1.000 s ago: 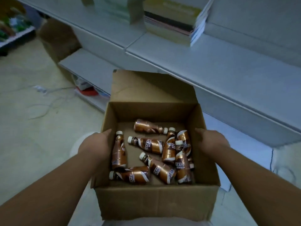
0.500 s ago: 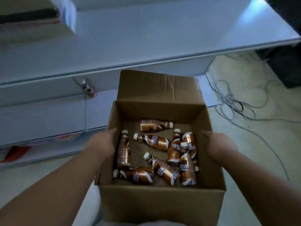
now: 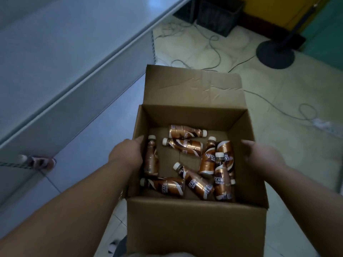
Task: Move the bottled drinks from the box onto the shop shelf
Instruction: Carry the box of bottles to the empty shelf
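An open cardboard box (image 3: 194, 219) hangs in front of me with its far flap standing up. Several brown coffee bottles (image 3: 185, 147) with white caps lie loose on its bottom. My left hand (image 3: 126, 154) grips the box's left wall, thumb over the rim. My right hand (image 3: 261, 158) grips the right wall the same way. The white shop shelf (image 3: 65, 52) runs along the left, its top surface bare, and a lower white shelf (image 3: 96, 138) sits beneath it.
Cables (image 3: 213, 52) trail over the pale tiled floor ahead. A round black stand base (image 3: 275, 53) and a dark crate (image 3: 219, 13) stand at the far right. A small bottle-like item (image 3: 39, 162) hangs on the shelf front at left.
My view and the box have swung to the right: the shelf has slid from ahead of me to the left, and the floor with cables and the stand has come into sight. Both hands kept their grip.
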The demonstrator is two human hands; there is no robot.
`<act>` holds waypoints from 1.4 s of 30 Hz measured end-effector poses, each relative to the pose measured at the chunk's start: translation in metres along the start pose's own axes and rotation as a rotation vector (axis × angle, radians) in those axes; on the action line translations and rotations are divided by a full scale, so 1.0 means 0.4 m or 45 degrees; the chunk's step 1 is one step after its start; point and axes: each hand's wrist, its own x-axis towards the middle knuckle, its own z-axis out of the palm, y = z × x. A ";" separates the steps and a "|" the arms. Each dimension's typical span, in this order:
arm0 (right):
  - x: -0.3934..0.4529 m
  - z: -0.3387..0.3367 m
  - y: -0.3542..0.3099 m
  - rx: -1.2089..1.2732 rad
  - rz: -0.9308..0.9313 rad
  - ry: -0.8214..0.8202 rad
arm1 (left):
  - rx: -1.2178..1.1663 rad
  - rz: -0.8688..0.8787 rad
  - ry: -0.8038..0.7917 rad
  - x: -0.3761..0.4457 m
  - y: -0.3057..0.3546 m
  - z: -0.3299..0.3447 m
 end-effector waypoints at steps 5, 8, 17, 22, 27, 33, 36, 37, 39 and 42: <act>-0.014 0.180 0.099 0.101 0.113 0.010 | 0.117 0.103 -0.005 0.074 0.067 0.099; 0.000 0.317 0.139 0.184 0.191 -0.003 | 0.192 0.171 -0.035 0.136 0.100 0.191; 0.179 0.825 0.140 0.207 0.424 -0.080 | 0.277 0.326 -0.193 0.443 0.099 0.663; 0.325 1.084 0.118 0.201 0.396 -0.089 | 0.320 0.316 -0.230 0.597 0.058 0.921; 0.387 1.337 0.081 0.299 0.451 -0.060 | 0.385 0.375 -0.160 0.703 0.016 1.104; 0.393 1.521 0.009 0.345 0.553 0.012 | 0.435 0.351 -0.153 0.751 -0.018 1.240; 0.362 1.552 -0.013 0.329 0.586 0.048 | 0.431 0.405 -0.113 0.749 -0.051 1.272; 0.359 1.547 -0.014 0.308 0.574 0.028 | 0.452 0.432 -0.111 0.751 -0.053 1.268; 0.358 1.524 -0.018 0.282 0.567 -0.056 | 0.504 0.449 -0.162 0.756 -0.044 1.250; 0.351 1.470 -0.053 0.198 0.640 -0.266 | 0.584 0.443 -0.240 0.745 -0.019 1.216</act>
